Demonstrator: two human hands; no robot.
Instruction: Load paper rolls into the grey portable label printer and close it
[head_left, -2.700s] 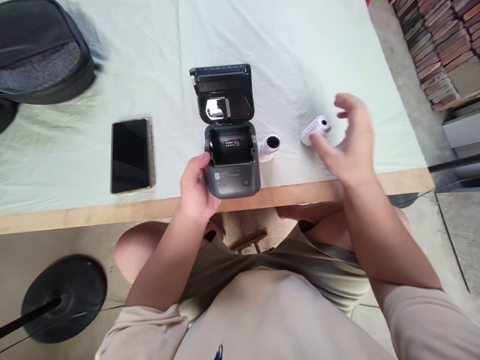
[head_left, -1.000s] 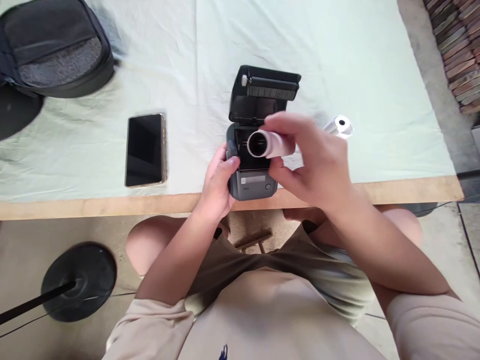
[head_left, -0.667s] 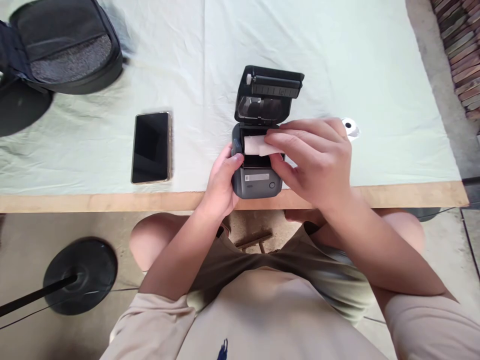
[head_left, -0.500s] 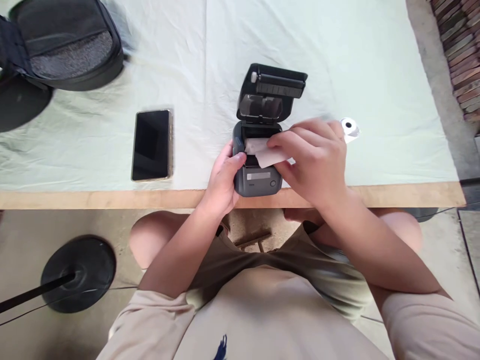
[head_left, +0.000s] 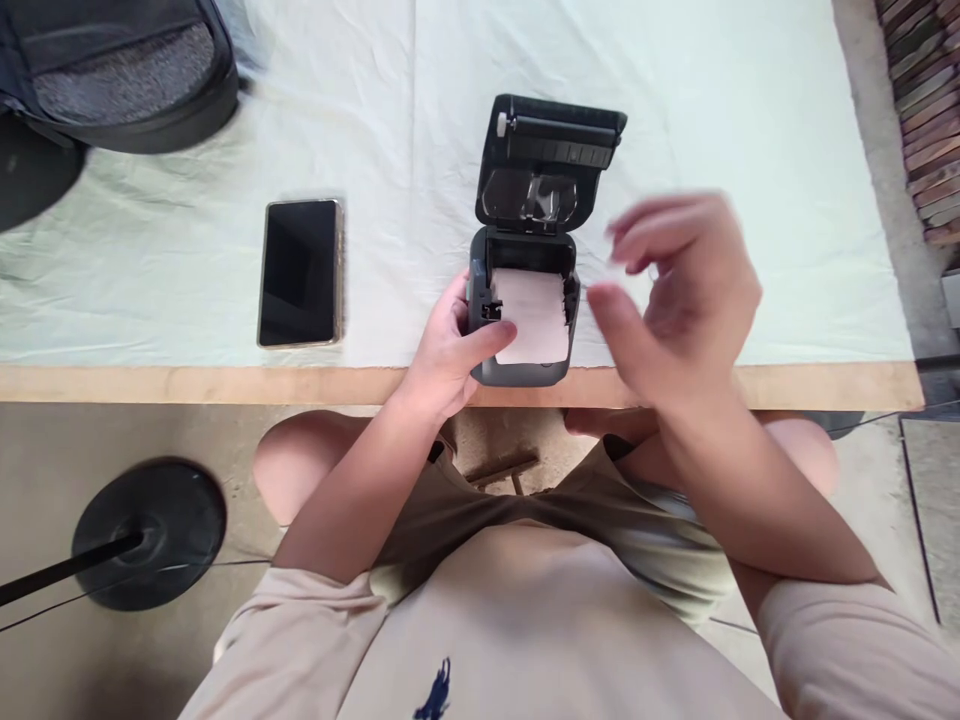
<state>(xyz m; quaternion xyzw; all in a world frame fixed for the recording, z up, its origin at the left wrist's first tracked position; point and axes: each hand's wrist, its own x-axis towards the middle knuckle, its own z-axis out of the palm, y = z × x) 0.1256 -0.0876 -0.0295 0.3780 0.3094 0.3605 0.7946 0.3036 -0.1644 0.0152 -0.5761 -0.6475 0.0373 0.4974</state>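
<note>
A small dark grey label printer point(head_left: 523, 374) stands near the table's front edge, its lid point(head_left: 551, 150) tilted up and back. White paper point(head_left: 532, 315) lies in its bay and reaches over the front. My left hand point(head_left: 454, 345) grips the printer's left side, with the thumb resting on the paper's left edge. To the right of the printer, my right hand point(head_left: 679, 295) is raised and touches nothing; its fingers and thumb are apart and a little blurred. The small white roll seen earlier is hidden behind that hand.
A phone point(head_left: 300, 272) lies face up on the pale cloth point(head_left: 390, 120), left of the printer. An open black case point(head_left: 127, 90) sits at the back left. Below the table edge point(head_left: 187, 383), a round black stand base point(head_left: 154, 535) rests on the floor.
My right hand has let go of the paper and moved away to the right. The paper now lies flat in the bay and over the printer's front. My left hand keeps its hold.
</note>
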